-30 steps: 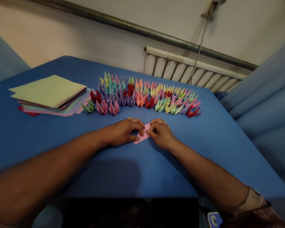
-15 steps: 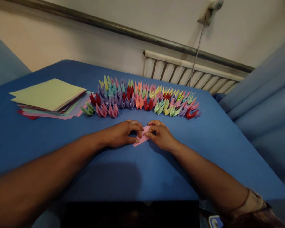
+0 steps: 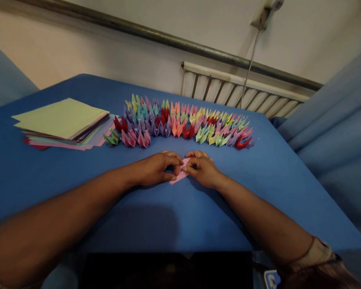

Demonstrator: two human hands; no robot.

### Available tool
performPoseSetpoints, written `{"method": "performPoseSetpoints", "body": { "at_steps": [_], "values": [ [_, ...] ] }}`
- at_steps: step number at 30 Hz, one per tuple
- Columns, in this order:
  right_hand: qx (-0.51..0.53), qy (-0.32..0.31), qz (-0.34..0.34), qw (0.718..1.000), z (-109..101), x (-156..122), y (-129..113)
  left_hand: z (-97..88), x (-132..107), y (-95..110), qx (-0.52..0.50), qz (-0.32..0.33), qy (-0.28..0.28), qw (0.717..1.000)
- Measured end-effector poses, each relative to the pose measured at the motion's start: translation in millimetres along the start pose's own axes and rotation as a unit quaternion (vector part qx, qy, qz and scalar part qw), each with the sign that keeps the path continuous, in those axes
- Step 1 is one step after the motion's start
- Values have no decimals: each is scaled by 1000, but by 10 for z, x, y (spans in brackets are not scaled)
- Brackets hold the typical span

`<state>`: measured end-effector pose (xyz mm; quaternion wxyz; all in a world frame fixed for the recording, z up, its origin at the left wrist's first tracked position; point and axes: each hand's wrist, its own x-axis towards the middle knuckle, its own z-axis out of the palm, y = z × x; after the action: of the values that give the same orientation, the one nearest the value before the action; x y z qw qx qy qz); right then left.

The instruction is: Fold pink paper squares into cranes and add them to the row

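Note:
A small folded piece of pink paper [image 3: 178, 178] lies on the blue tabletop between my hands. My left hand [image 3: 161, 167] comes in from the left, its thumb and curled fingers closed on the paper's left part. From the right, my right hand [image 3: 203, 169] pinches the paper's other side between thumb and index finger. Both sets of fingertips nearly meet over the paper and cover part of it. Just beyond stand rows of folded paper cranes [image 3: 177, 129] in many colours.
At the left a stack of coloured paper sheets [image 3: 63, 120] has a pale yellow one on top. Behind the blue table [image 3: 228, 224] are a radiator [image 3: 222, 88] and a metal pipe [image 3: 168, 38] along the wall. A blue curtain [image 3: 339, 132] hangs at the right.
My right hand has shifted very slightly left, closer to my left fingertips. The pink paper stays between both hands, and the cranes and sheets have not moved.

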<state>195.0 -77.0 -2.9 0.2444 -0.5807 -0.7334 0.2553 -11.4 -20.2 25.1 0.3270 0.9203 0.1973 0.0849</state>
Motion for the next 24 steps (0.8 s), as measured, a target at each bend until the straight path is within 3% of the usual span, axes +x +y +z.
{"method": "performPoseSetpoints", "body": {
  "at_steps": [14,24],
  "values": [
    [-32,33,32,998,33,-3,-3,28,2,-35,33,19,3,999],
    [-45,32,-1,998,-11,-72,129,6,23,-25,44,26,-7,999]
  ]
}}
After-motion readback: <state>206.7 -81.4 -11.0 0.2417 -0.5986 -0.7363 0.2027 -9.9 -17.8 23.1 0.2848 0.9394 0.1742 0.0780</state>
